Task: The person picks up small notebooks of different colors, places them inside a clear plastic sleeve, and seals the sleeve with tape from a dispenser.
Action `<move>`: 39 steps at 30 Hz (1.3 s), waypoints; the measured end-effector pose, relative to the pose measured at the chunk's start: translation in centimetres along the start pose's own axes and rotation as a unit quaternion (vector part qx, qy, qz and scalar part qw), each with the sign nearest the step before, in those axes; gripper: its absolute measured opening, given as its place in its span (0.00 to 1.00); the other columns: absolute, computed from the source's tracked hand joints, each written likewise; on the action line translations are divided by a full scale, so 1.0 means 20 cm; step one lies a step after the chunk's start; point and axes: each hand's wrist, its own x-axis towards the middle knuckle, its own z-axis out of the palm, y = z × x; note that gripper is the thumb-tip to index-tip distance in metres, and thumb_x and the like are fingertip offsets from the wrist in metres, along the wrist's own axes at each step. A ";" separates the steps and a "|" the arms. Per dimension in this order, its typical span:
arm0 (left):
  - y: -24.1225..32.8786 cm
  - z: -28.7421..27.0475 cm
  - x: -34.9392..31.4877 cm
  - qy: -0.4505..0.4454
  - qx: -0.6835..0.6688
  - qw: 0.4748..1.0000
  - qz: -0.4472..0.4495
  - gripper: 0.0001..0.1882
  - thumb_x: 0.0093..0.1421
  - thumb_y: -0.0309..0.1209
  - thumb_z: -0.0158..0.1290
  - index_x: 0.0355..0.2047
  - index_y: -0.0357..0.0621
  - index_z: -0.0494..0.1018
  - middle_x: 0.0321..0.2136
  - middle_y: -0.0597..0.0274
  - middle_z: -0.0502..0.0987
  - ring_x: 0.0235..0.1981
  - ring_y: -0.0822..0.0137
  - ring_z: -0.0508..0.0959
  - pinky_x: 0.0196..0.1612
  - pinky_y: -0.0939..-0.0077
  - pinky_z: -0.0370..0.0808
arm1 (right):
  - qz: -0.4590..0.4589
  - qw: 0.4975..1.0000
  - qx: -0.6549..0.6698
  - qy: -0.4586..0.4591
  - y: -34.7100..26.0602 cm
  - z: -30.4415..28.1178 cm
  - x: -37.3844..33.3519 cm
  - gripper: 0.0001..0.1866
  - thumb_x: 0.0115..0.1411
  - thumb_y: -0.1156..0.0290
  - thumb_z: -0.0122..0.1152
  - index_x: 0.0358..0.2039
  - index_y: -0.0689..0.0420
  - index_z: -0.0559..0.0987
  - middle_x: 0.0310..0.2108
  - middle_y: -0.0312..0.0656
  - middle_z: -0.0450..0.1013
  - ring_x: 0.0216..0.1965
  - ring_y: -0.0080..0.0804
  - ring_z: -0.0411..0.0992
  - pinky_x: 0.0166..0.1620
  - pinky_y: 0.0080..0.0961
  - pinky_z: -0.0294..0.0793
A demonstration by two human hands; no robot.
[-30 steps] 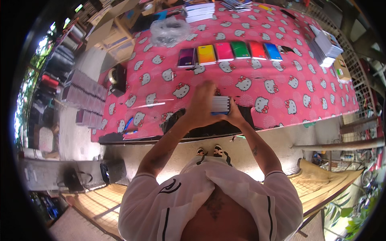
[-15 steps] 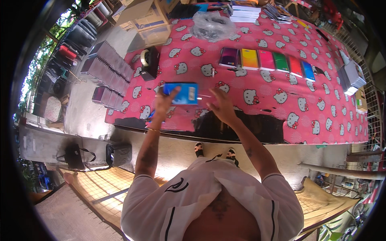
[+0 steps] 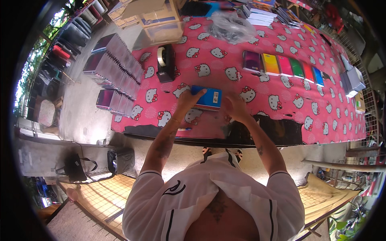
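A small stack of notebooks (image 3: 208, 99) with a blue cover on top and reddish edges beneath is at the near part of the table. Closed on its left side is my left hand (image 3: 188, 100), its thumb lying over the blue cover. My right hand (image 3: 238, 109) hovers just right of the stack, somewhat blurred, with its fingers apart and nothing in them. A black tape dispenser (image 3: 166, 66) with a roll of tape stands beyond my left hand. Farther right lies a row of notebooks in several colours, with a purple one (image 3: 252, 61) at its left end.
The table has a pink cat-patterned cover (image 3: 273, 102), torn at the near edge. Tall stacks of spiral notebooks (image 3: 114, 66) stand at the left. Cardboard boxes (image 3: 159, 16), crumpled clear plastic (image 3: 231, 27) and white-edged stacks (image 3: 259, 17) are at the back. More stacked books (image 3: 353, 82) sit far right.
My view has shifted, so the table things appear farther right. The blue-topped stack is now lower and flatter against the table in my left hand. My right hand has come closer to it.
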 end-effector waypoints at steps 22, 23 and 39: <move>-0.57 -0.14 -0.37 0.136 0.151 0.954 0.222 0.24 0.55 0.42 0.60 0.50 0.51 0.72 0.40 0.45 0.75 0.44 0.41 0.75 0.44 0.47 0.72 | -0.007 0.981 0.185 -0.053 -0.23 0.19 -0.20 0.12 0.52 0.69 0.68 0.38 0.53 0.79 0.32 0.41 0.75 0.34 0.37 0.77 0.38 0.34 0.76; -0.70 -0.18 -0.40 0.116 0.125 0.961 0.215 0.21 0.55 0.40 0.61 0.48 0.51 0.73 0.41 0.47 0.75 0.45 0.42 0.75 0.44 0.46 0.72 | -0.132 0.976 0.156 -0.081 -0.34 0.19 -0.21 0.11 0.54 0.71 0.67 0.38 0.54 0.80 0.31 0.42 0.76 0.34 0.40 0.77 0.38 0.35 0.76; -0.50 -0.22 -0.44 -0.051 0.003 0.950 0.307 0.07 0.57 0.31 0.58 0.35 0.45 0.80 0.31 0.51 0.80 0.34 0.49 0.80 0.38 0.58 0.75 | -0.039 0.987 0.090 -0.131 -0.38 0.17 -0.19 0.10 0.59 0.70 0.59 0.41 0.54 0.79 0.34 0.46 0.78 0.37 0.46 0.78 0.39 0.41 0.76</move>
